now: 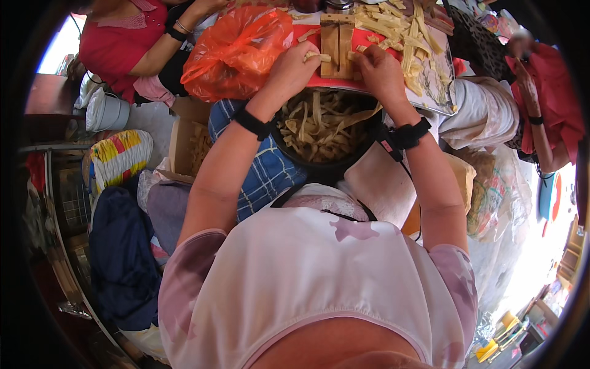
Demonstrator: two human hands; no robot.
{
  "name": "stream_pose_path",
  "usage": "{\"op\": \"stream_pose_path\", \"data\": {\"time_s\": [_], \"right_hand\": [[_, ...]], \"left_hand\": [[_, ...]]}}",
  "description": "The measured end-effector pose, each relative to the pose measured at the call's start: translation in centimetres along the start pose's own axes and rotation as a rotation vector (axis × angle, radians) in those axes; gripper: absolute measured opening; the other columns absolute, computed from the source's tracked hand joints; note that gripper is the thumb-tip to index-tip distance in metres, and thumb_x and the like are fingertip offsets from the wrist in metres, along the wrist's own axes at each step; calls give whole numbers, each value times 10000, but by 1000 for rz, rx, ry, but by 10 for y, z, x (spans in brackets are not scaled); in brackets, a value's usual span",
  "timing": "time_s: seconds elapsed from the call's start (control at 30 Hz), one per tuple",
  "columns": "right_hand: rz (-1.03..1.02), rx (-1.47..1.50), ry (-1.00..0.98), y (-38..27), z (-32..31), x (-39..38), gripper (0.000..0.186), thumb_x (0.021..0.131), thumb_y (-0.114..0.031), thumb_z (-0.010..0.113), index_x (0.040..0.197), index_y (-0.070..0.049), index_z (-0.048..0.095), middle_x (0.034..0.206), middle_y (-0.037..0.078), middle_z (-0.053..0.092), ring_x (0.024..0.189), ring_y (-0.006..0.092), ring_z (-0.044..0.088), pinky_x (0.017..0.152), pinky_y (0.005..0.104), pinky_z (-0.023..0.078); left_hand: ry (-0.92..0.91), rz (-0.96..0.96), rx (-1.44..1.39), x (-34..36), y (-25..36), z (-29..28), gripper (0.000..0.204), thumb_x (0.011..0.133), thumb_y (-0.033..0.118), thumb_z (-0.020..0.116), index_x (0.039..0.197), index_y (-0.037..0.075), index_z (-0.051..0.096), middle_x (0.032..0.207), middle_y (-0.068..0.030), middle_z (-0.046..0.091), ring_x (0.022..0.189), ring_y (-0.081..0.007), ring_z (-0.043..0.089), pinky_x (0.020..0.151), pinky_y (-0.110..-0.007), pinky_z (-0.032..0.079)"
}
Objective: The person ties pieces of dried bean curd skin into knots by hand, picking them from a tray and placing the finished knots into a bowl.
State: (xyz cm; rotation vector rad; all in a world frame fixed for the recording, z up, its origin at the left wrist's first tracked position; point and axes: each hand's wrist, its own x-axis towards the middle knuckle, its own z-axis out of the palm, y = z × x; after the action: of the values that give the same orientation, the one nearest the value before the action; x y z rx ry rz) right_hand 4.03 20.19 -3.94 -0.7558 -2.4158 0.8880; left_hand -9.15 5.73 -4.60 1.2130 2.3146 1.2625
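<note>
Both of my hands are at a small wooden block (337,44) with a dark lengthwise line down its middle, lying on a red surface (319,82). My left hand (294,66) is left of the block, its fingers pinching a pale yellow dried strip (316,56) that reaches the block's edge. On the right side my right hand (378,71) pinches a short piece of pale strip (354,55), close against the block. Just below, a dark round basin (319,166) holds many brownish-yellow strips (322,126). More pale strips (387,21) are heaped behind my right hand.
An orange-red plastic bag (239,55) sits left of my left hand. Two people in red, a person (120,40) at left and a person (556,98) at right, are nearby. A cardboard box (181,144) with strips stands at left; a white bucket (110,112) is farther left.
</note>
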Motion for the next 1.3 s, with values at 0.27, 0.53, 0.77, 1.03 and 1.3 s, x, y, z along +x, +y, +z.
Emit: {"op": "stream_pose_path", "data": {"time_s": [0.27, 0.53, 0.77, 1.03, 1.3], "right_hand": [[-288, 262, 44, -60, -22, -63, 196, 811, -213, 627, 911, -45, 639, 781, 141, 637, 721, 284, 614, 615, 340, 486], [-334, 668, -202, -70, 0, -118, 149, 849, -114, 591, 935, 6, 603, 781, 108, 619, 670, 193, 607, 602, 269, 481], [-308, 487, -31, -60, -4, -99, 195, 895, -200, 538, 873, -6, 553, 666, 59, 578, 576, 124, 550, 507, 305, 428], [453, 1531, -717, -69, -16, -95, 186, 928, -240, 474, 895, -66, 534, 667, 45, 527, 443, 73, 408, 460, 234, 401], [-339, 206, -232, -71, -29, -105, 252, 873, -260, 548, 975, -33, 505, 763, 181, 589, 704, 362, 595, 580, 402, 458]], "left_hand": [[-319, -245, -717, -89, 24, 6, 399, 884, 387, 528, 994, 11, 602, 910, -57, 620, 847, -178, 593, 767, -288, 449], [-280, -495, -1338, -99, 21, -3, 295, 912, 300, 480, 1031, 42, 561, 911, -49, 586, 831, -143, 570, 717, -258, 454], [-432, -558, -1082, -113, 49, 7, 144, 850, 111, 478, 922, 66, 594, 787, -34, 564, 657, -174, 524, 630, -275, 435], [350, 484, -16, -101, 58, -6, 300, 749, -82, 437, 993, 44, 557, 835, -132, 549, 879, -298, 554, 746, -345, 462], [11, 43, -542, -103, 55, -15, 193, 871, -39, 378, 976, 8, 533, 884, -35, 573, 808, -97, 550, 727, -223, 436]]}}
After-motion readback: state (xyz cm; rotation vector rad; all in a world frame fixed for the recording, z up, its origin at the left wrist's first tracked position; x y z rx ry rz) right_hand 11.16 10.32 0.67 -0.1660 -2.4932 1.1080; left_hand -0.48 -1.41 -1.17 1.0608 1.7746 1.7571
